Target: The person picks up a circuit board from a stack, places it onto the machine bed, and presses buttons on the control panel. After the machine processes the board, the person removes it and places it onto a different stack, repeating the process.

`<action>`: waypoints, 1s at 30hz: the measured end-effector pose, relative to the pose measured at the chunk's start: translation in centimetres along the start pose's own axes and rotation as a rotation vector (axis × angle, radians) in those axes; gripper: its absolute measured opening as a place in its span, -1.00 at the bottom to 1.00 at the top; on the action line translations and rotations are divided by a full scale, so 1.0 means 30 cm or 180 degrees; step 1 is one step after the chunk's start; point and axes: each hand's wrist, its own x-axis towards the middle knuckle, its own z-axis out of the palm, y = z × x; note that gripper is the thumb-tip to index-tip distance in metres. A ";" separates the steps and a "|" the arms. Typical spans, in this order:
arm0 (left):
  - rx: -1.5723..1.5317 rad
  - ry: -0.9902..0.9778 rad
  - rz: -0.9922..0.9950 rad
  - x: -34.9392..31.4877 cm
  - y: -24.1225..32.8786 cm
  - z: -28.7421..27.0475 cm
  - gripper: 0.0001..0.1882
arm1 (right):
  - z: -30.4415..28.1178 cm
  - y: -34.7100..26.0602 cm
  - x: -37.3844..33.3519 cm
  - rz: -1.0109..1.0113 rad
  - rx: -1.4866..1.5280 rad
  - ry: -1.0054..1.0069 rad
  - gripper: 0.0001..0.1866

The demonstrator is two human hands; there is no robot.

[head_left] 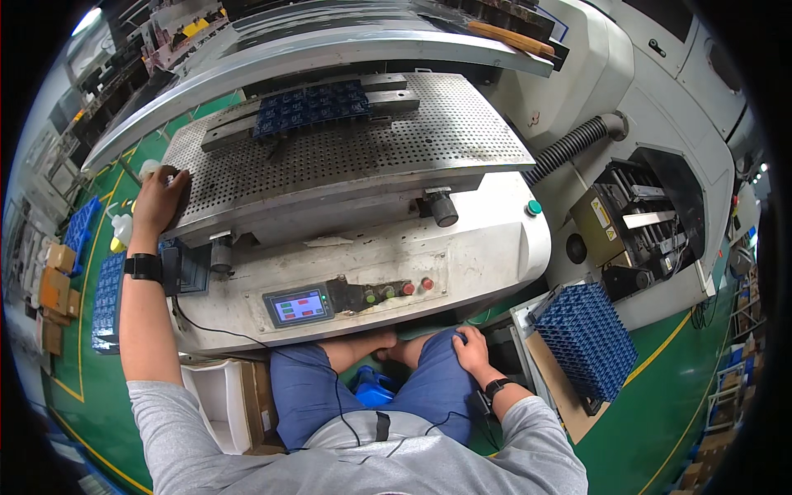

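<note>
Metal table [445, 136] full of holes stretches before me, and my left hand [161, 202] is at its left edge, fingers bent near the corner. I can't tell whether they grip the rim or merely lean there; perhaps the edge steadies my outstretched arm. My right hand [473, 356] lies loose on my thigh [433, 363], holding nothing that I can see, probably just resting.

The blue panel [309, 111] sits toward the table's far side, with metal bars [235, 128] reaching out past both its ends, presumably to line it up or support it. The screen [297, 308] and buttons [407, 288] are on the front, facing my seat, likely for easy reading and reach. To my right, a blue stack [590, 338] stands over a brown board [554, 384], seemingly kept close at hand.
</note>
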 end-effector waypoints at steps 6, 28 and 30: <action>0.0000 -0.0002 0.0004 0.000 0.007 -0.004 -0.49 | 0.000 0.002 0.001 -0.0010 -0.0009 0.0016 -0.65; 0.0005 0.0053 0.0072 -0.005 0.010 -0.006 -0.50 | -0.001 0.006 -0.002 0.0033 -0.0012 -0.0035 -0.63; 0.0012 0.0056 0.0010 -0.006 0.012 -0.004 -0.51 | -0.002 0.006 -0.001 0.0061 0.0009 -0.0064 -0.63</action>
